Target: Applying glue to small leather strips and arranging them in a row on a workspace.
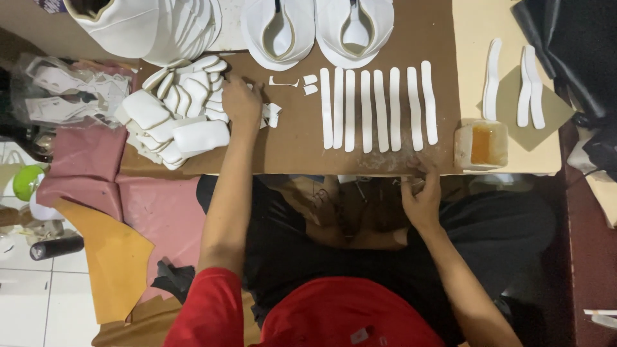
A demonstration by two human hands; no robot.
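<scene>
Nearest the camera, the right hand (421, 202) hangs just off the near edge of the brown work board (289, 144), palm down, fingers curled toward that edge. The fingertips sit in shadow, so whether they pinch anything cannot be told. The left arm stretches straight forward across the board, and the left hand (241, 103) lies palm down at the edge of a heap of white cut pieces (177, 119), fingers bent over small pieces there; the back of the hand hides its grip, so it is unclear whether it has closed on one.

The heap is made of rounded, padded-looking white shapes with pale tan edges, piled loosely at the board's left. To its right a row of long white strips (379, 106) lies side by side, running away from the person. Just beside the row's right end stands a small tub of amber glue (482, 144). Farther off, two white shoe uppers (318, 29) are cut off by the picture's top.
</scene>
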